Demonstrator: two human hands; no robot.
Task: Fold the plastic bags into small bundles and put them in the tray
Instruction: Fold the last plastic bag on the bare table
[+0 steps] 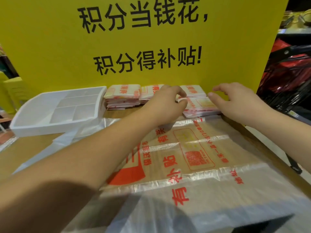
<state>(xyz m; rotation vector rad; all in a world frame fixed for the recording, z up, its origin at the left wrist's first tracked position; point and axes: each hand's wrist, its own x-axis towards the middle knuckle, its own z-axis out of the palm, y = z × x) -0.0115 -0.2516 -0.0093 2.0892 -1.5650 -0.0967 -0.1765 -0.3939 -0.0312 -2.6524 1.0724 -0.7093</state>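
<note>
our left hand [165, 105] pinches a corner of the top folded bundle [202, 105] | our right hand [235, 102] lies at its right edge, fingers loosely spread | white tray [30, 122] sits apart, left

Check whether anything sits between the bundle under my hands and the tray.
Yes. Between the bundle that the left hand pinches and the tray stand two stacks: the left stack, close beside the tray's right wall, and the middle stack. Lifting over them would likely clear both.
</note>
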